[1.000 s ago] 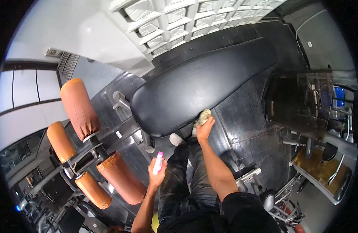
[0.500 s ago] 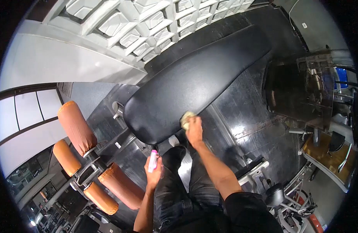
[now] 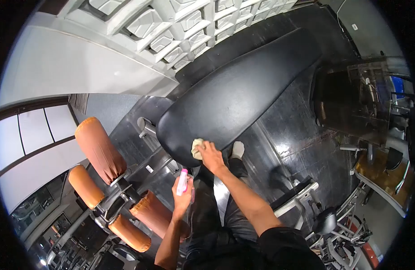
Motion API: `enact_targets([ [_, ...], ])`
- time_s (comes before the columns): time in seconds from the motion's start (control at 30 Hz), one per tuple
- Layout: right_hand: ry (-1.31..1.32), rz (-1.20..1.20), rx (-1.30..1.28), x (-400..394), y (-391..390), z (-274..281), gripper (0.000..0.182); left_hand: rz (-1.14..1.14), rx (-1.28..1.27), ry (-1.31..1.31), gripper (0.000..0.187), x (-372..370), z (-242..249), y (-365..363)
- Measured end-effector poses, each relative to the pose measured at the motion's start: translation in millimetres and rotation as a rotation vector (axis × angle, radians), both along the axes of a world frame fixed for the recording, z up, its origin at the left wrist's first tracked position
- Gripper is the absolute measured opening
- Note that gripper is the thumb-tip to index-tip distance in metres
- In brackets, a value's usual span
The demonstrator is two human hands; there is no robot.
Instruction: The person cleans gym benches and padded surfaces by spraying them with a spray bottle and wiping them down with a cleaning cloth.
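Observation:
A long black padded bench (image 3: 234, 90) stretches diagonally across the middle of the view. On its near end, my right hand (image 3: 211, 157) presses a crumpled pale yellow cloth (image 3: 197, 148) against the padding, fingers closed over it. My left hand (image 3: 182, 195) is wrapped round a spray bottle with a pink and white head (image 3: 184, 181), held low beside the bench's near end. The bottle's body is mostly hidden by my fingers.
Brown and orange padded rollers (image 3: 99, 148) on a metal frame stand at the left. A white patterned wall (image 3: 162, 40) runs behind the bench. Gym machines, including a metal frame (image 3: 297, 200), stand at the right. My sock-clad foot (image 3: 237, 149) is beside the bench.
My right hand has slid the cloth from the bench's near side edge leftward onto its near end. The left hand still holds the spray bottle. The view has shifted slightly, and my foot now shows.

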State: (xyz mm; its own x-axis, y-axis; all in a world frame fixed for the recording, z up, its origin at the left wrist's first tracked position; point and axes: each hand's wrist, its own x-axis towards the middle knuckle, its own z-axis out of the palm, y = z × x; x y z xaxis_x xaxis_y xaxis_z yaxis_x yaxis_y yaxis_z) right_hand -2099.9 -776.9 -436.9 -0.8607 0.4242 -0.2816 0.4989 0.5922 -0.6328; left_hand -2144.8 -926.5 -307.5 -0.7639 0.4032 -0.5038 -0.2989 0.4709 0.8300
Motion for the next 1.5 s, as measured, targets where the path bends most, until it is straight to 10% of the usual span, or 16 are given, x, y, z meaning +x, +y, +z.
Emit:
enact_targets([
  [0.13,-0.117,-0.070,0.045,4.9,51.6,-23.0,0.037,-0.023,0.008,-0.012,0.011,-11.4,-0.1,-3.6],
  [0.27,-0.054,-0.660,0.120,-5.8,69.7,7.0,0.039,-0.032,0.019,-0.020,0.010,-20.3,0.4,-7.7],
  [0.53,-0.147,0.032,0.016,-14.8,38.3,9.8,0.051,-0.035,0.033,-0.021,0.010,-23.2,-4.5,-10.9],
  [0.77,-0.104,-0.559,0.091,-23.5,47.2,5.7,0.045,0.013,0.069,-0.049,0.009,-18.5,-6.4,-10.9],
  [0.97,-0.101,-0.008,-0.047,-29.0,25.3,15.6,0.045,-0.007,0.059,-0.089,0.009,-22.2,-3.4,-10.9],
  [1.2,-0.037,-0.550,0.141,-40.0,43.5,-3.0,0.051,-0.043,0.004,-0.138,0.010,-28.0,0.9,-11.0],
  [1.43,-0.047,0.120,0.127,-50.9,38.2,-1.9,0.035,0.024,0.090,-0.093,0.008,-30.6,-2.1,-4.6],
  [1.5,-0.063,-0.287,0.141,-56.8,56.9,-7.5,0.038,0.047,0.086,-0.101,0.008,-37.9,2.3,-3.9],
])
